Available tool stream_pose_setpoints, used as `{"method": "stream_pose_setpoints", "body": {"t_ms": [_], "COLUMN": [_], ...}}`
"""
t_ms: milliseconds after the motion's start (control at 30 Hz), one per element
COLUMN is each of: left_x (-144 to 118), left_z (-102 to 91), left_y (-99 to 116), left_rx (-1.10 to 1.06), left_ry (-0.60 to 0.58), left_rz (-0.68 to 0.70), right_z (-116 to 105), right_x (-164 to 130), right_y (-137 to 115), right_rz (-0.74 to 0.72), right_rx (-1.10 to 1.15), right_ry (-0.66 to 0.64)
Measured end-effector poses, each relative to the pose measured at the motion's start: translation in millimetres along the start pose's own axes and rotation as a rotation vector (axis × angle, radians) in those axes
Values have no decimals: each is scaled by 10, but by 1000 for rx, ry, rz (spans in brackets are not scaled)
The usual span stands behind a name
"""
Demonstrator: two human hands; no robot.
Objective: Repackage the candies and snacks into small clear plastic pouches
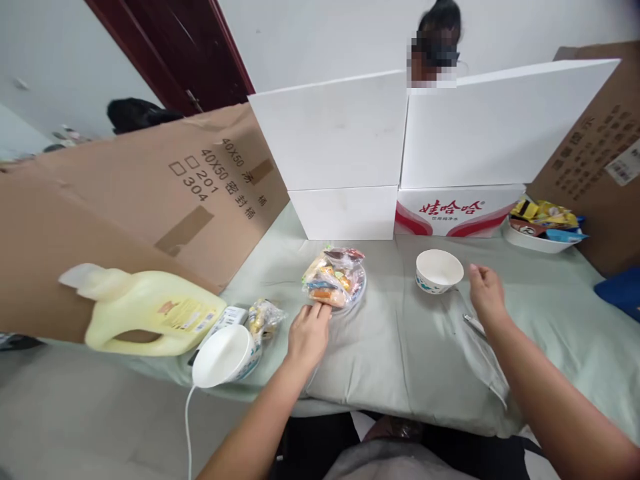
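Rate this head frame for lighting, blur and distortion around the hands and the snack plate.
Head view: soft, even light, only faint shadows on the green cloth. Left hand at the snack plate and right hand beside the white bowl are fairly sharp. Wide-lens bending stretches the yellow jug and cardboard near the edges.

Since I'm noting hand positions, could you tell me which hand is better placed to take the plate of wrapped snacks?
Left, probably: the left hand already touches the plate of wrapped snacks; the right hand hovers beside the white bowl.
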State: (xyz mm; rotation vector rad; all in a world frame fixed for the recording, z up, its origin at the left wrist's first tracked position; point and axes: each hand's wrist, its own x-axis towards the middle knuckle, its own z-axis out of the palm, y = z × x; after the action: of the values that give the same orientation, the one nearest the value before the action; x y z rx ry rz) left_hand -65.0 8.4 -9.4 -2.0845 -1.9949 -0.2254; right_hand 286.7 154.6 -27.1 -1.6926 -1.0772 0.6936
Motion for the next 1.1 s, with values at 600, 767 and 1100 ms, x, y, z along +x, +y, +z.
{"method": "stream_pose_setpoints", "body": {"t_ms": [600, 767, 1100], "left_x": [757, 786, 420], "left_z": [-558, -398, -192], "left_y": [-188, 32, 29], "left_rx": [-400, -404, -451], "left_ry": [-271, -311, 152], "left_rz": [208, 217, 125], "right_z": [1053, 1077, 1052], "right_x": [-1259, -1277, -1303], "right_y": [-297, -328, -499], "right_rz": [359, 425, 414], "right_rx": [322, 452, 538], "right_ry": [-897, -917, -994]}}
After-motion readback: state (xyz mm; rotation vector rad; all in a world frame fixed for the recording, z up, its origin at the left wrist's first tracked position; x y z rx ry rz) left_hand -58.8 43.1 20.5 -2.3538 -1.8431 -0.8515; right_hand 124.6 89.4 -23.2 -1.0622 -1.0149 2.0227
